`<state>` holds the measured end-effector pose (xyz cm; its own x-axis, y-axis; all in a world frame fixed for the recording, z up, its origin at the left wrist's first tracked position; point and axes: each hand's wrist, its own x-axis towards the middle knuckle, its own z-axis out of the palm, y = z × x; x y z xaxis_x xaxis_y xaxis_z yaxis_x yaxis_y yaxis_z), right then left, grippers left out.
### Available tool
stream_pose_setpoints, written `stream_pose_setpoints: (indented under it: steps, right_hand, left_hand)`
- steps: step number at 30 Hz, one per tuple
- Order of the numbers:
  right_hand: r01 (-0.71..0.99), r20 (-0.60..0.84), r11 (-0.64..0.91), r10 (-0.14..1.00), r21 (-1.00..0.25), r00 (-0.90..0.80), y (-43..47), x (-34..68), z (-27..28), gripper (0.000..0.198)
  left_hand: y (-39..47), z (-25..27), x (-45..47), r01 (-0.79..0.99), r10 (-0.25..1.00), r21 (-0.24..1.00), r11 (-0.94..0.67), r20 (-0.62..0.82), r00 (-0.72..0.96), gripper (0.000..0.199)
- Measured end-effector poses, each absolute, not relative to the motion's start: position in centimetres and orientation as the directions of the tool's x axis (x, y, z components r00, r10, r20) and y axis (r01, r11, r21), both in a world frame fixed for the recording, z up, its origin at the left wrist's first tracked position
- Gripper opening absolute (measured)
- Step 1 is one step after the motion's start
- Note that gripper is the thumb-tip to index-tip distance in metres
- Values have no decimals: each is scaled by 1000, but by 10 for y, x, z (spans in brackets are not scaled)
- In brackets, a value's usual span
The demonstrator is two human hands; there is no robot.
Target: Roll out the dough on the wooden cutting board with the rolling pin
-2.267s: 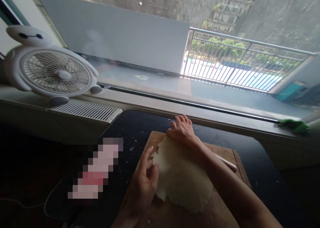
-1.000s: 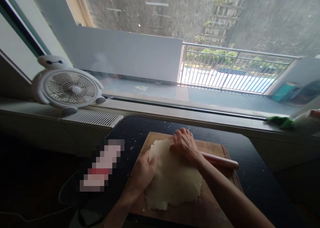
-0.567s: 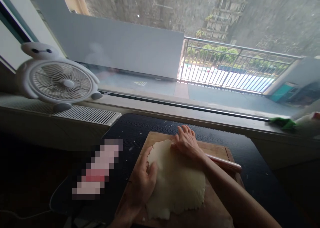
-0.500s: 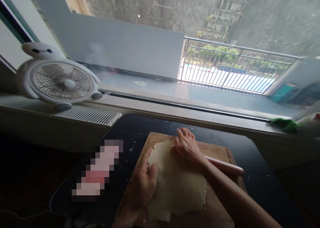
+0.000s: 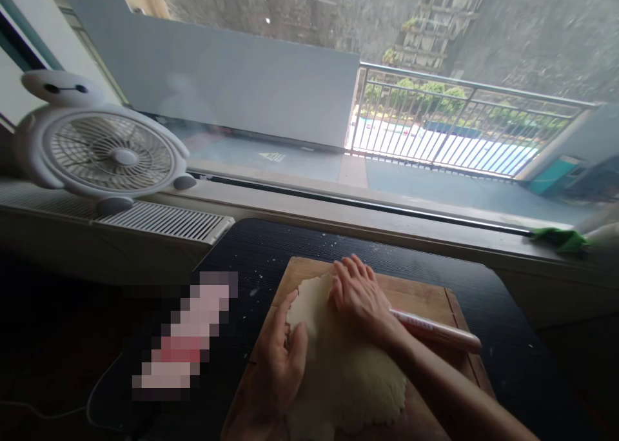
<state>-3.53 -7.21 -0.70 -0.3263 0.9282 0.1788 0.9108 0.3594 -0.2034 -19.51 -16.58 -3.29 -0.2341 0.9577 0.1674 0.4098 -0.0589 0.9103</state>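
Observation:
A broad flattened sheet of pale dough (image 5: 355,380) with a ragged edge lies on a wooden board (image 5: 411,291). My left hand (image 5: 285,351) rests along the dough's left edge, its fingers stretched out and the thumb apart over the sheet. Palm down at the upper right edge of the dough is my right hand (image 5: 358,293), fingers extended and holding nothing that I can see. Its fingers and wrist hide part of the dough's border. A rolling pin (image 5: 440,333) lies on the board to the right, partly behind my right wrist.
The board stands on a dark table (image 5: 256,247) with white specks of flour or dough. A blurred-out pinkish object (image 5: 193,325) lies at the table's left. Beyond are a white fan (image 5: 111,151), a radiator (image 5: 178,222), a green cloth (image 5: 561,239) and a window.
My right hand has shifted slightly down, and its fingers lie lower over the dough's edge. My left hand stays about where it was. The view has tilted and moved a little.

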Motion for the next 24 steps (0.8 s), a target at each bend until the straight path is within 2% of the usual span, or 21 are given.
stream_pose_setpoints:
  steps: [3, 9, 14, 16, 18, 21, 24]
  right_hand:
    - [893, 224, 408, 903, -188, -366, -85, -37, -10, 43]
    - [954, 136, 180, 979, -238, -151, -27, -31, -6, 42]
    - [884, 222, 415, 902, -216, -370, -73, -43, -12, 42]
    - [894, 255, 406, 900, -190, -354, -73, -43, -13, 43]
    - [927, 239, 322, 931, -189, -275, -50, -39, -10, 42]
    - [953, 237, 199, 961, -230, -144, -15, -28, -2, 35]
    - [921, 277, 304, 932, -242, -235, -23, -16, 4, 30]
  left_hand:
    - [-165, -34, -194, 426, 957, 901, -87, 194, -214, 47]
    - [-166, -30, -195, 382, 974, 924, -12, 97, -205, 49]
    - [-166, -33, -193, 439, 963, 897, -42, 154, -222, 48]
    - [-165, -32, -193, 471, 957, 879, -73, 195, -216, 48]
    - [-162, -28, -195, 486, 958, 871, -76, 198, -205, 50]
    - [-148, -20, -207, 434, 985, 900, 46, 32, -171, 62]
    - [-122, -9, -223, 351, 977, 916, 195, -150, -151, 73]
